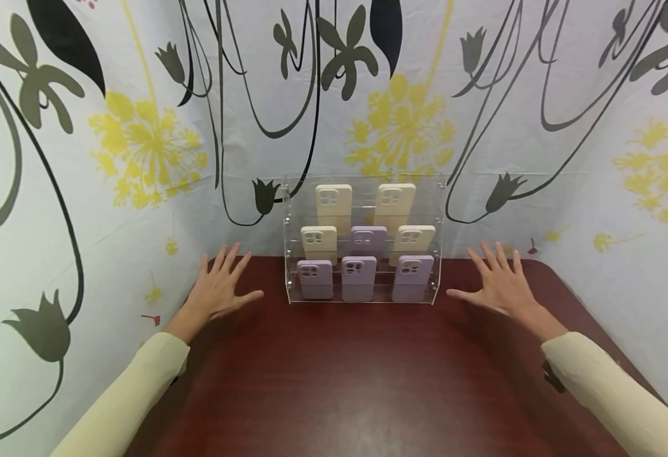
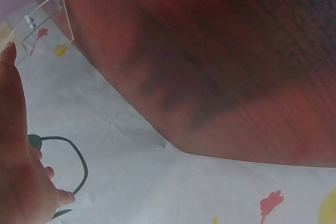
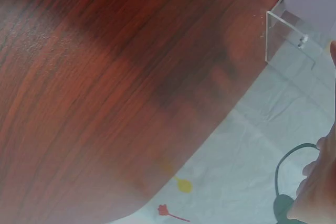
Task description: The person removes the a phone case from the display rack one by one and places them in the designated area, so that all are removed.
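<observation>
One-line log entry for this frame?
left hand: open, left of rack | right hand: open, right of rack | phone cases: in rack, untouched

Place: you are at a staged recording booth set up like a small shop display, not a lived-in room.
Backdrop: a printed floral sheet (image 1: 140, 127) hangs on three sides around you, creased like cloth.
Surface: a dark red wood-grain surface (image 1: 357, 381) fills the booth.
Display: a clear acrylic rack (image 1: 362, 238) shows cream and lilac phone cases (image 1: 359, 278) in tiers, as on a shop counter.
</observation>
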A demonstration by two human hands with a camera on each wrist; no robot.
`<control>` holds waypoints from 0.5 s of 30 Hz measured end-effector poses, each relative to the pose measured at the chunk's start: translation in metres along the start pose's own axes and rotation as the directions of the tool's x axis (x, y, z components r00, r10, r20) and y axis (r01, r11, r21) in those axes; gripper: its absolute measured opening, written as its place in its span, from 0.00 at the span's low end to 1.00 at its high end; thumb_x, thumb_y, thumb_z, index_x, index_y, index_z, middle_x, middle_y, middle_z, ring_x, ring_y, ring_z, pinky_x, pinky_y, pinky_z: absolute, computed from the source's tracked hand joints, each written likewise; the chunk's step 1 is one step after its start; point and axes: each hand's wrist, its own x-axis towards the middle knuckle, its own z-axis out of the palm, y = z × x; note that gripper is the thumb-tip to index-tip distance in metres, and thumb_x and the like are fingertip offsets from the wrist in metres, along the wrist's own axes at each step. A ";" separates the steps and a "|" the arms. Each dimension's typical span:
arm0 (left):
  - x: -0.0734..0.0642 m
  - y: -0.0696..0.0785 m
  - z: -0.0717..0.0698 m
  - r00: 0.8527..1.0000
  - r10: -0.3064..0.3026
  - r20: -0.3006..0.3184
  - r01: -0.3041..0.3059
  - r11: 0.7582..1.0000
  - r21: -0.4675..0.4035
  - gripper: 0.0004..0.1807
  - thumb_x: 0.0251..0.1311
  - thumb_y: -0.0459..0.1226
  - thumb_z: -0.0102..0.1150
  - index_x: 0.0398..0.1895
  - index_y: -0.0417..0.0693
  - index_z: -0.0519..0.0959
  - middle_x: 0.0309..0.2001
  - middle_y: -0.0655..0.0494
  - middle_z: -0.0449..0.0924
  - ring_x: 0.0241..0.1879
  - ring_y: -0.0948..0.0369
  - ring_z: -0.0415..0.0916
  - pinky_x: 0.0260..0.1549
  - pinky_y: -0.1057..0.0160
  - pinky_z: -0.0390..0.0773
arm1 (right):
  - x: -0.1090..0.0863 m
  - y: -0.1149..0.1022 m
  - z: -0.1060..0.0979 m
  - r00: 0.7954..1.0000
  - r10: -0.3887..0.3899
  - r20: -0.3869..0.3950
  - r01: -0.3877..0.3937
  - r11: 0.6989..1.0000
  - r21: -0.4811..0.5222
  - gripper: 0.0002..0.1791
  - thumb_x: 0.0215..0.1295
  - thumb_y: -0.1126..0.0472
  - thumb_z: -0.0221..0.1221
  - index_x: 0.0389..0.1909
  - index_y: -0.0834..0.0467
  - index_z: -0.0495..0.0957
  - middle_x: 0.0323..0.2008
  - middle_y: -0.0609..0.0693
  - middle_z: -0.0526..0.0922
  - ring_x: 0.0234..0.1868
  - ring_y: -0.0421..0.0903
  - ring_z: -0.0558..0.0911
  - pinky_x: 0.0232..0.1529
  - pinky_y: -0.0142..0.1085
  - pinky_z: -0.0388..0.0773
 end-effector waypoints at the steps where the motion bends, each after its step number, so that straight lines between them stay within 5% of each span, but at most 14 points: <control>1: 0.001 0.000 0.000 1.000 -0.001 -0.002 0.001 1.000 0.001 0.58 0.59 0.73 0.57 0.84 0.51 0.55 0.82 0.39 0.47 0.80 0.37 0.46 0.73 0.24 0.49 | 0.000 -0.002 -0.001 1.000 -0.002 0.001 0.002 1.000 -0.001 0.67 0.53 0.21 0.64 0.81 0.62 0.56 0.79 0.71 0.51 0.80 0.73 0.44 0.77 0.72 0.32; 6: 0.006 0.001 -0.002 1.000 -0.004 0.002 0.004 1.000 -0.008 0.58 0.60 0.73 0.57 0.84 0.50 0.55 0.83 0.39 0.46 0.80 0.37 0.46 0.74 0.24 0.47 | 0.001 -0.009 -0.004 1.000 -0.026 -0.013 0.026 1.000 -0.008 0.66 0.52 0.22 0.65 0.80 0.62 0.58 0.79 0.71 0.53 0.79 0.73 0.47 0.77 0.73 0.37; 15: 0.019 0.007 -0.008 1.000 -0.005 0.013 0.006 1.000 -0.025 0.58 0.62 0.72 0.55 0.85 0.50 0.51 0.83 0.39 0.45 0.80 0.38 0.45 0.73 0.23 0.48 | 0.001 -0.025 -0.010 0.997 -0.069 -0.039 0.069 0.998 -0.005 0.64 0.52 0.25 0.68 0.80 0.62 0.59 0.78 0.71 0.54 0.79 0.73 0.48 0.79 0.70 0.30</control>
